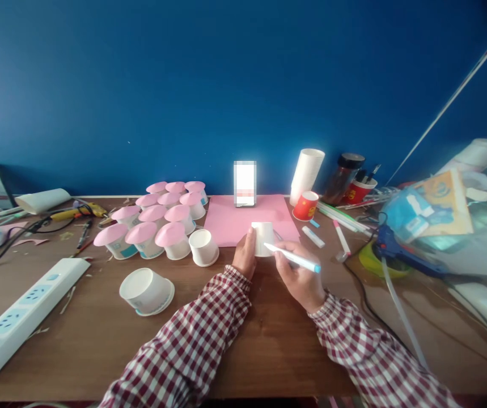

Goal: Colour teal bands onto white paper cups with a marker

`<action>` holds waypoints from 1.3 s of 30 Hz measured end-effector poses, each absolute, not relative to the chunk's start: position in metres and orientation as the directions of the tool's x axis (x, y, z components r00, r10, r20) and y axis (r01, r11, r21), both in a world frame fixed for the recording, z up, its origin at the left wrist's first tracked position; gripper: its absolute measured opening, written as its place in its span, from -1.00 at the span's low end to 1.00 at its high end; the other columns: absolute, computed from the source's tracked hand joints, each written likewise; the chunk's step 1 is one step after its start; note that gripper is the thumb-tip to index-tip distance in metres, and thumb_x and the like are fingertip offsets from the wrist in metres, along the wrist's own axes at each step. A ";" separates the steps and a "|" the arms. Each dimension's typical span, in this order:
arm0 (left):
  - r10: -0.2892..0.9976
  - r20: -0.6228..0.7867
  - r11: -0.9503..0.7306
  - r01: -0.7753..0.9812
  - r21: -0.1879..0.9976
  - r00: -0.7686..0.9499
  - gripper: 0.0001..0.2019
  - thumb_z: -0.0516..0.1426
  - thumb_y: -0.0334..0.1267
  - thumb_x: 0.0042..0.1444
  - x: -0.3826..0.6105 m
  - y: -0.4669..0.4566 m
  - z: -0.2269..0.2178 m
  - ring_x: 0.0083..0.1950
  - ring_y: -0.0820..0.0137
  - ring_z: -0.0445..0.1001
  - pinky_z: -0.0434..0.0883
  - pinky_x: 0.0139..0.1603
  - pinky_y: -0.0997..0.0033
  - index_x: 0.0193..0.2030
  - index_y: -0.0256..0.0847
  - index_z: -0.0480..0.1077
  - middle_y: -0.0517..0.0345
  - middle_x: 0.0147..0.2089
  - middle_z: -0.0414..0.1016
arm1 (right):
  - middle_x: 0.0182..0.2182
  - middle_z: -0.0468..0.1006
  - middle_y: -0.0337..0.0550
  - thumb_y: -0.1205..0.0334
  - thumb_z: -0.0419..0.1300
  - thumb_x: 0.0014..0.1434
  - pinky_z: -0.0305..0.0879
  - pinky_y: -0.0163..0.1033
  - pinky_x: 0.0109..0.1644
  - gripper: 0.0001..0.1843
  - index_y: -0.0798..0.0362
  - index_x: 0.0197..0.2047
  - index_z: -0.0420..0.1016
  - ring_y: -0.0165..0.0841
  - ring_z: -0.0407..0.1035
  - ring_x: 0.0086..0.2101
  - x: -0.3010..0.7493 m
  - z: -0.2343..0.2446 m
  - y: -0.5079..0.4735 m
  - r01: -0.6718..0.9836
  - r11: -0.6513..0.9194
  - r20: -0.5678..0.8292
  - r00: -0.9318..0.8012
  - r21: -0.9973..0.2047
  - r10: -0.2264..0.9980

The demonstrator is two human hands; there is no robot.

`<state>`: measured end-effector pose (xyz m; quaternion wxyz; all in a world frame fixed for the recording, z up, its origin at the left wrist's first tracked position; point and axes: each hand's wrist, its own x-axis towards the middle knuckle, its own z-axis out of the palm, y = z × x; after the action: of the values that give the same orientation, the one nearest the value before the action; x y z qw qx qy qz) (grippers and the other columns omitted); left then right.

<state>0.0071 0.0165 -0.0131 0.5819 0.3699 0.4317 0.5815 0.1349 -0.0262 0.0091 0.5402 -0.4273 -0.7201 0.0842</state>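
Observation:
My left hand [244, 253] is closed around the left side of a white paper cup [263, 237], near the front edge of a pink sheet of paper [226, 222]. In my right hand [300, 277] is a white marker with a light-blue end [296, 259], its tip at the cup's side. Any mark under the tip is too small to make out. To the left, another white cup [203, 248] stands upside down beside several cups topped with pink paper cones [170, 233]. Closer to me sits one more upturned white cup [145, 290].
A bright phone-like screen [245, 184] stands at the back of the pink sheet. Right of it are a stack of white cups [306, 175], a red cup [305, 206] and a blue glue gun [405, 255] with its cable. A power strip [30, 317] lies at left.

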 end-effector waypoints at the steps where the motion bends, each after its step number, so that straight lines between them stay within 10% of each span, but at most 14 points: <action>1: 0.996 -0.067 0.045 -0.351 0.935 -0.051 -0.43 0.01 0.24 0.08 0.007 0.016 -0.014 -0.41 0.37 0.40 0.33 -0.37 0.39 -0.26 -0.34 0.42 0.04 -0.44 0.46 | -0.36 0.58 -0.13 0.28 0.15 0.19 0.46 -0.26 -0.22 -0.90 0.07 -0.22 0.47 -0.34 0.49 -0.37 0.135 0.009 -0.026 0.526 0.619 0.703 -0.054 -0.583 0.709; 39: 0.997 -0.051 0.029 -0.354 0.935 -0.051 -0.46 0.03 0.21 0.09 0.007 0.017 -0.017 -0.37 0.34 0.41 0.35 -0.34 0.37 -0.26 -0.33 0.44 0.02 -0.43 0.48 | -0.31 0.57 -0.06 0.28 0.12 0.22 0.44 -0.19 -0.24 -0.85 0.08 -0.15 0.46 -0.30 0.47 -0.31 0.136 0.011 -0.025 0.530 0.631 0.735 -0.021 -0.566 0.678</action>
<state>0.0065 0.0172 -0.0168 0.5766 0.3766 0.4269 0.5861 0.1362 -0.0248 0.0107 0.5562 -0.4242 -0.7115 0.0664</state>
